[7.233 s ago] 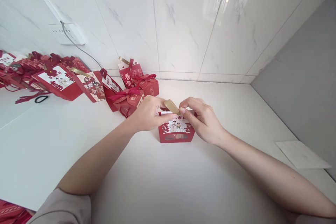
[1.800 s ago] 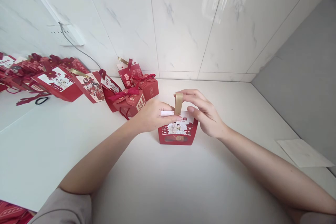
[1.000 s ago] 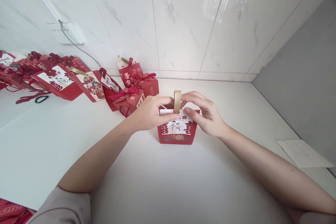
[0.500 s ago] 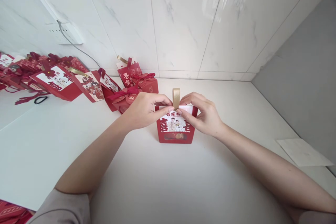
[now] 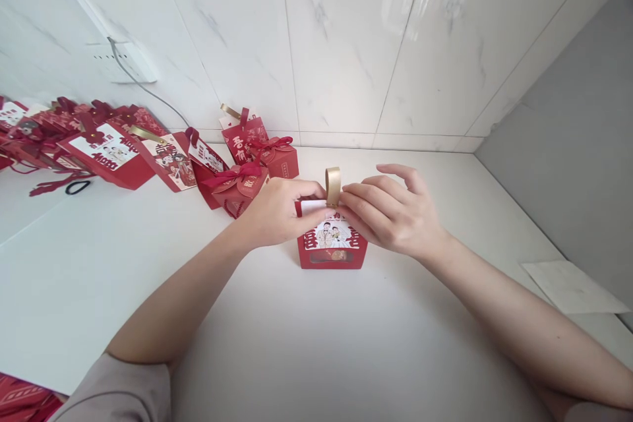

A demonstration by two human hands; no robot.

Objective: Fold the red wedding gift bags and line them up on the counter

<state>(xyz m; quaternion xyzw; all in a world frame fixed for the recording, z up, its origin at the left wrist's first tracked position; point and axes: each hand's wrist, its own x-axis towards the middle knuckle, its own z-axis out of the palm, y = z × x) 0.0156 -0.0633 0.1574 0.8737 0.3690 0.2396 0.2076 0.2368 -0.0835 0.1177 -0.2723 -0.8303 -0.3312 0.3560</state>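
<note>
Red box [image 5: 333, 242]: upright on the worktop [image 5: 301, 336].
Gold loop [image 5: 333, 186]: atop the box.
Left hand [image 5: 275, 215]: pinching the box's top edge.
Right hand [image 5: 401, 219]: at the box's top, one finger raised; grip unclear.

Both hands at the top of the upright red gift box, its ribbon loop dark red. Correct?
Wrong colour: in the head view, the ribbon loop is gold. The rest stands: left hand and right hand are at the top of the upright red gift box.
</note>
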